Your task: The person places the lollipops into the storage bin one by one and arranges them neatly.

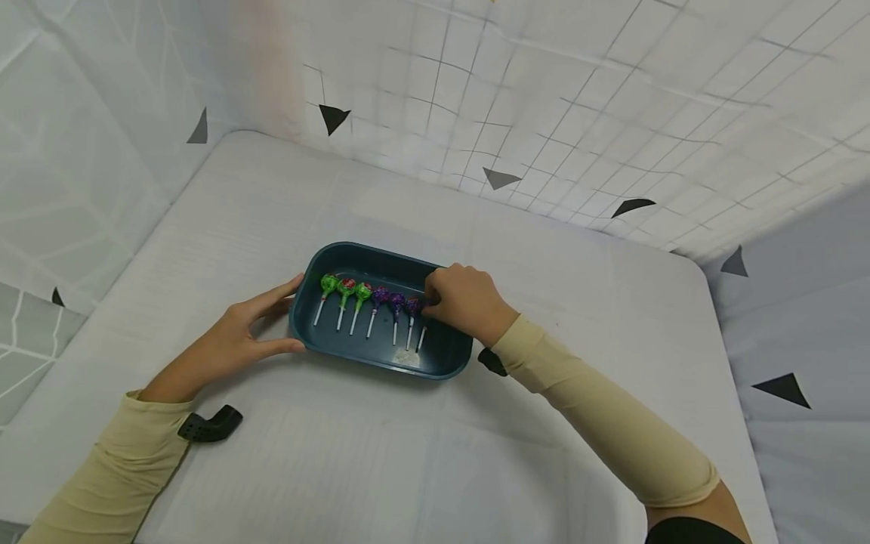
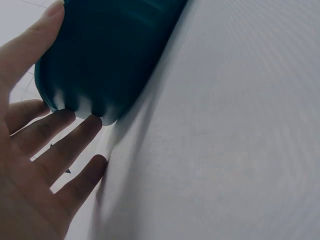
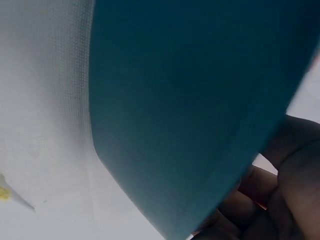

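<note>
A dark teal tray [image 1: 438, 355] holds a slanted row of lollipops: three green-wrapped ones [image 1: 329, 284] on the left, then three purple ones [image 1: 396, 301]. At the row's right end, my right hand [image 1: 469, 302] reaches over the rim with curled fingers and pinches another lollipop [image 1: 422, 338]; its stick shows, its head is hidden behind the fingers. My left hand [image 1: 234, 344] is spread against the tray's left end. In the left wrist view, straight fingertips press the tray's outer wall [image 2: 115, 55], thumb apart from them. The right wrist view mostly shows the tray's outside [image 3: 190, 110].
The tray stands on a table covered in white cloth [image 1: 326, 461]. Hanging sheets with grid lines and dark triangles [image 1: 334, 119] enclose the back and sides. A black device [image 1: 212, 425] sticks out from the left sleeve, and another [image 1: 492, 362] lies by the right wrist.
</note>
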A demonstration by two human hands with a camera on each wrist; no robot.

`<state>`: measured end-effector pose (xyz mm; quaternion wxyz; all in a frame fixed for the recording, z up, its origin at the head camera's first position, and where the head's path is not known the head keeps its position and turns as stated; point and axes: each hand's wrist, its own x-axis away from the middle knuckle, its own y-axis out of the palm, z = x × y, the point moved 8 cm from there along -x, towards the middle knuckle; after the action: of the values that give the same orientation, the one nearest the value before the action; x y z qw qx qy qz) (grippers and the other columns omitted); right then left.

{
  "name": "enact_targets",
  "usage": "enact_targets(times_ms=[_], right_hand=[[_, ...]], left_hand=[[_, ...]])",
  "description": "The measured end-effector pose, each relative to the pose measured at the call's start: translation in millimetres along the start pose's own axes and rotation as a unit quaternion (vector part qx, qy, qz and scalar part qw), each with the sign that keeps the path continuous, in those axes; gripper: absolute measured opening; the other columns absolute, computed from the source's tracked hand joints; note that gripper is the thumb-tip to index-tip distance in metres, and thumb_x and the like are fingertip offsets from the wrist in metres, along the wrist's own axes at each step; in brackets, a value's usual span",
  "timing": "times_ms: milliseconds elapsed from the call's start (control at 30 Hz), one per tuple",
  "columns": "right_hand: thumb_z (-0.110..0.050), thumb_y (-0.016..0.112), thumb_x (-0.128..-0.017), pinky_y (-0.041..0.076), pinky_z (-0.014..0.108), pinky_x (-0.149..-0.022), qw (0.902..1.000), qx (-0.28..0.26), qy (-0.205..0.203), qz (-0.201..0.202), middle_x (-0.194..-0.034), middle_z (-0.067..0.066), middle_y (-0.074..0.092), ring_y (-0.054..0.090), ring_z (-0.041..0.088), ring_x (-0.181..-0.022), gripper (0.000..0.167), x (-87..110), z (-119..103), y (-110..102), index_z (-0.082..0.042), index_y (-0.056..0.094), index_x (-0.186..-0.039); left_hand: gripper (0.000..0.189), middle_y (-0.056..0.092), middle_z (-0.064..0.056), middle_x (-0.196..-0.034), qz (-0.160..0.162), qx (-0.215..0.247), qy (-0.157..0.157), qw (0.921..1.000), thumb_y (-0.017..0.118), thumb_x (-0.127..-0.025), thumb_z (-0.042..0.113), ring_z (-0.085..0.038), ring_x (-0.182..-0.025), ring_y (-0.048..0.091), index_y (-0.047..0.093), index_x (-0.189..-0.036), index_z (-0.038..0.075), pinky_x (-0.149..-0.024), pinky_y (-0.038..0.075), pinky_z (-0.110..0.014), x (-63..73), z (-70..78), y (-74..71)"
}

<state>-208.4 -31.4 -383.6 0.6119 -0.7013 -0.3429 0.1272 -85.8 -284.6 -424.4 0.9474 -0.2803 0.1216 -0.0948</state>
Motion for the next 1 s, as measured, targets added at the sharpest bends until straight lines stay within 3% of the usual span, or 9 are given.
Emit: enact_targets(times_ms=[267, 500, 600, 767, 867, 1000], right_hand=[[-0.032, 0.083, -0.089, 0.062, 0.037, -0.065, 0.9996, -0.027, 0.0, 0.011, -0.098, 0.002, 0.08, 0.074, 0.019, -0.085, 0.024, 10.3, 4.1, -11.0, -0.012, 0.08, -0.103], [-0.031, 0.081, -0.091, 0.063, 0.043, -0.076, 0.9966, -0.068, 0.028, 0.036, -0.105, 0.002, 0.08, 0.074, 0.024, -0.1, 0.025, 31.7, 20.3, -35.1, -0.012, 0.079, -0.107], [-0.033, 0.08, -0.092, 0.062, 0.043, -0.077, 0.9944, -0.082, 0.045, 0.051, -0.106, 0.002, 0.08, 0.074, 0.024, -0.099, 0.026, 44.0, 30.4, -44.2, -0.013, 0.078, -0.107], [-0.035, 0.079, -0.092, 0.059, 0.039, -0.07, 0.9907, -0.096, 0.066, 0.071, -0.106, 0.003, 0.08, 0.071, 0.021, -0.082, 0.027, 62.3, 48.6, -47.7, -0.013, 0.078, -0.108], [-0.032, 0.08, -0.091, 0.057, 0.037, -0.068, 0.9891, -0.098, 0.075, 0.081, -0.103, 0.003, 0.081, 0.069, 0.02, -0.076, 0.025, 71.0, 59.2, -43.0, -0.013, 0.079, -0.106], [-0.031, 0.08, -0.091, 0.058, 0.039, -0.07, 0.9879, -0.097, 0.094, 0.076, -0.102, 0.004, 0.081, 0.07, 0.022, -0.08, 0.022, 80.1, 72.7, -27.3, -0.013, 0.079, -0.104]], left_hand=[[0.105, 0.042, -0.018, -0.163, -0.001, 0.004, 0.005, 1.0, 0.091, -0.076, 0.006, 0.014, -0.132, 0.046, 0.033, -0.163, 0.016, -0.11, 0.036, -0.003, 1.2, 0.3, 0.2], [0.105, 0.042, -0.017, -0.163, -0.001, 0.001, 0.006, 1.0, 0.091, -0.075, 0.006, 0.012, -0.132, 0.047, 0.034, -0.163, 0.016, -0.11, 0.037, -0.003, 0.6, 1.6, 0.0], [0.105, 0.042, -0.017, -0.163, 0.0, 0.005, 0.008, 1.0, 0.091, -0.075, 0.005, 0.013, -0.133, 0.046, 0.034, -0.163, 0.015, -0.11, 0.037, -0.004, 0.1, 2.9, -0.2], [0.105, 0.042, -0.017, -0.163, 0.003, 0.008, 0.014, 0.9999, 0.091, -0.075, 0.003, 0.013, -0.134, 0.046, 0.034, -0.162, 0.014, -0.11, 0.038, -0.004, -0.2, 3.8, 0.3], [0.105, 0.042, -0.018, -0.163, 0.003, 0.007, 0.019, 0.9998, 0.091, -0.074, 0.002, 0.013, -0.135, 0.045, 0.034, -0.162, 0.013, -0.11, 0.039, -0.005, -0.3, 4.0, 0.4], [0.105, 0.041, -0.019, -0.162, 0.002, 0.012, 0.027, 0.9996, 0.091, -0.074, 0.0, 0.012, -0.135, 0.046, 0.034, -0.162, 0.012, -0.11, 0.04, -0.006, -0.4, 5.0, 0.4]])
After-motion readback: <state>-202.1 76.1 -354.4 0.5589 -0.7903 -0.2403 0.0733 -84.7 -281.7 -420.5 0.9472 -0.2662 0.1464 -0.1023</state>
